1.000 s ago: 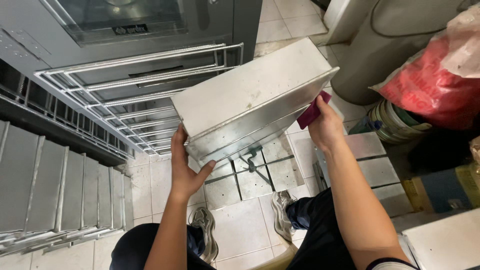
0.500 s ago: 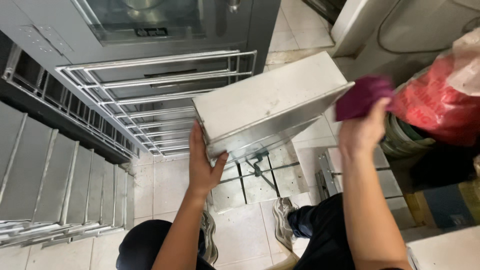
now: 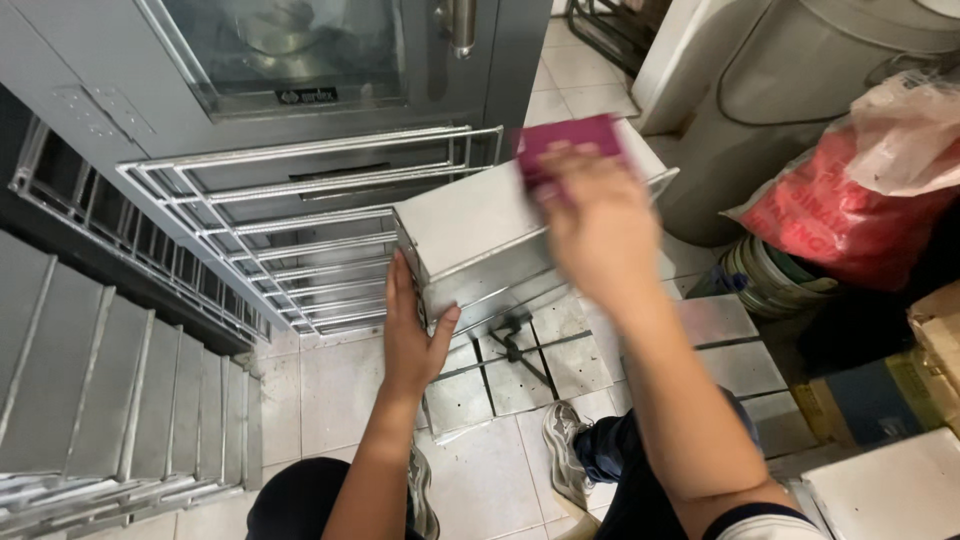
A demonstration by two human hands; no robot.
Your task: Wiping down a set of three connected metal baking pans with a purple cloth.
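Observation:
A rectangular stainless-steel pan (image 3: 480, 225) is tilted upside down above the tiled floor, its flat bottom facing me. My left hand (image 3: 412, 335) grips its near left corner from below, thumb on the side wall. My right hand (image 3: 590, 225) lies on the pan's flat bottom and presses a maroon cloth (image 3: 568, 140) against its far upper part. The hand is motion-blurred.
A metal oven with a glass door (image 3: 290, 50) stands ahead, a wire rack (image 3: 290, 215) leaning in front of it. Metal trays (image 3: 100, 400) are stacked at left. More pans (image 3: 735, 345) lie on the floor at right, near a red plastic bag (image 3: 850, 215) and cardboard boxes (image 3: 935, 370).
My right hand has moved with the maroon cloth from the pan's right edge up onto its flat bottom and leftward. The left hand keeps hold of the pan's near corner.

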